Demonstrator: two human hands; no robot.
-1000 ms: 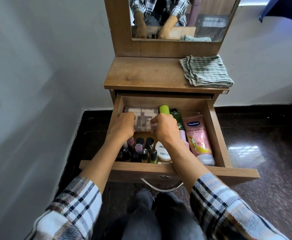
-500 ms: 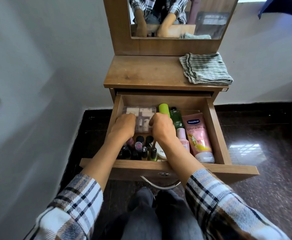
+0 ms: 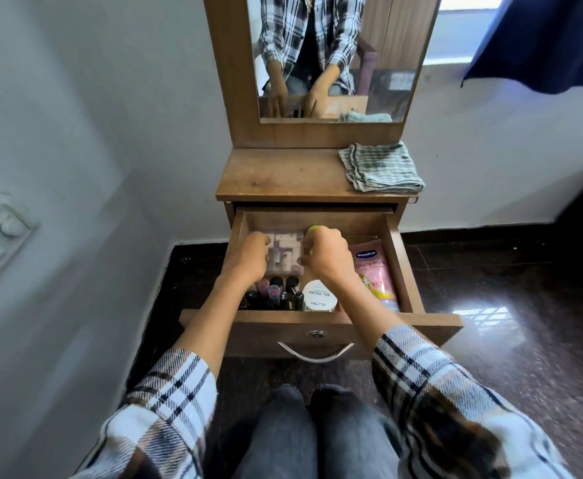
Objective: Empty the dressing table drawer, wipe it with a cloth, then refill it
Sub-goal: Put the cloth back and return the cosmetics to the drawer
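Grip: left hand point(image 3: 248, 259) and right hand point(image 3: 328, 257) clasped the two short sides of a clear plastic box point(image 3: 285, 254), fingers curled over its edges, at the centre of the frame.
Box: held between both hands in the rear half of the drawer; whether lifted or resting on the drawer floor could not be told.
Drawer: open wooden drawer point(image 3: 321, 323) pulled out below centre, not yet emptied, metal handle point(image 3: 316, 354) on its front.
Front left of drawer: nail polish bottles point(image 3: 276, 295) stood packed together just below the left wrist.
Front middle: round white nail polish remover tub point(image 3: 319, 299) beside the bottles, partly under the right forearm.
Right side: pink Vaseline tube point(image 3: 374, 274) lay lengthwise along the right wall.
Behind right hand: green cap point(image 3: 313, 228) peeked above the knuckles.
Tabletop: striped folded cloth point(image 3: 381, 167) sat on the right end of the dressing table point(image 3: 276, 178), well apart from the hands.
Upper centre: mirror point(image 3: 331, 57) reflected plaid sleeves and both hands.
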